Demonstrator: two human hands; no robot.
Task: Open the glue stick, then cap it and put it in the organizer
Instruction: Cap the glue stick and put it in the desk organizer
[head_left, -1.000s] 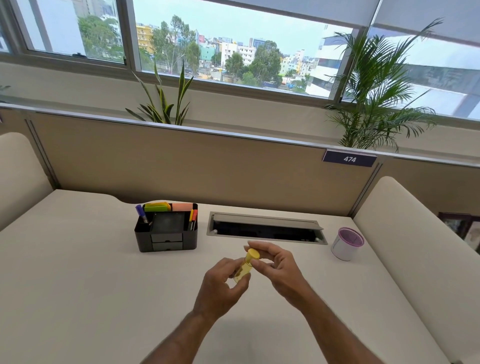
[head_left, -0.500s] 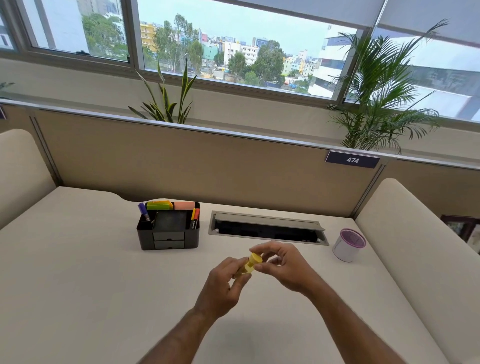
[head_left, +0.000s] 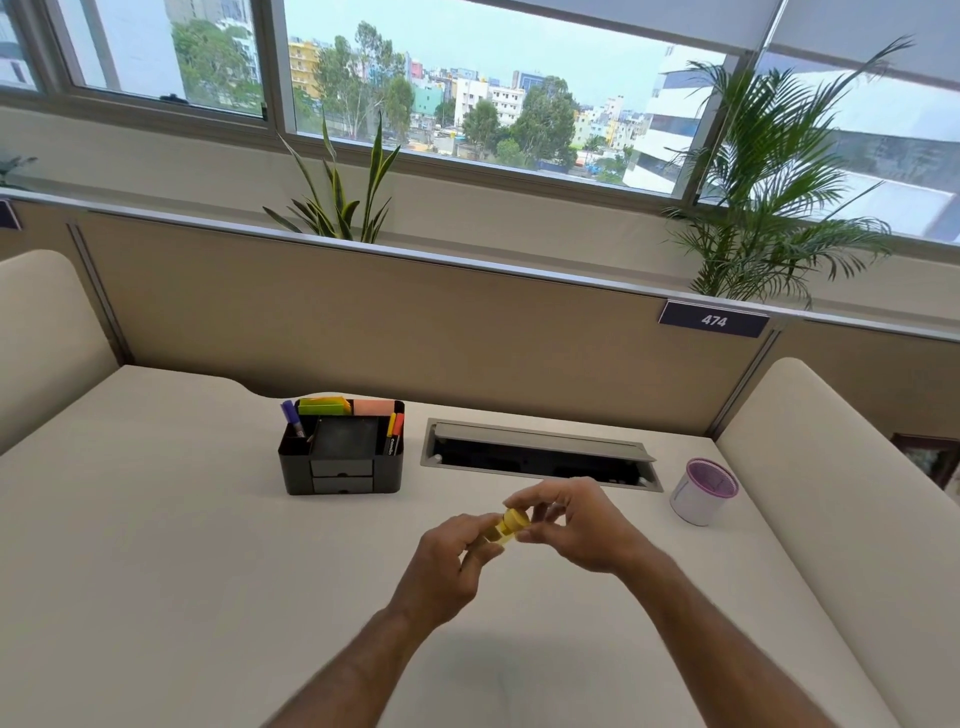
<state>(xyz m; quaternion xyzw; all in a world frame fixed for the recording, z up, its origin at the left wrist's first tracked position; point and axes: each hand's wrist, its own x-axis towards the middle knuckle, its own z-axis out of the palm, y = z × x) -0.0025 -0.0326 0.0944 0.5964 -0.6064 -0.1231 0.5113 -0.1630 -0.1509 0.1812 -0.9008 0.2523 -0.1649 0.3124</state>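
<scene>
A small yellow glue stick (head_left: 503, 531) is held above the middle of the white desk, tilted with its cap end up and to the right. My left hand (head_left: 447, 566) grips its body, most of which is hidden in my fingers. My right hand (head_left: 576, 525) pinches the yellow cap (head_left: 515, 518) between thumb and fingertips. Whether the cap is seated or loose cannot be told. The black desk organizer (head_left: 340, 465) stands to the upper left of my hands, holding markers, sticky notes and two small drawers.
A cable tray with a raised grey lid (head_left: 540, 457) is set into the desk behind my hands. A white cup with a purple rim (head_left: 704, 491) stands at the right. Cushioned dividers flank the desk, and a beige partition closes the back.
The glue stick has tipped from nearly upright to a flatter tilt. Both hands have stayed together over the desk, my right fingers shifting on the cap.
</scene>
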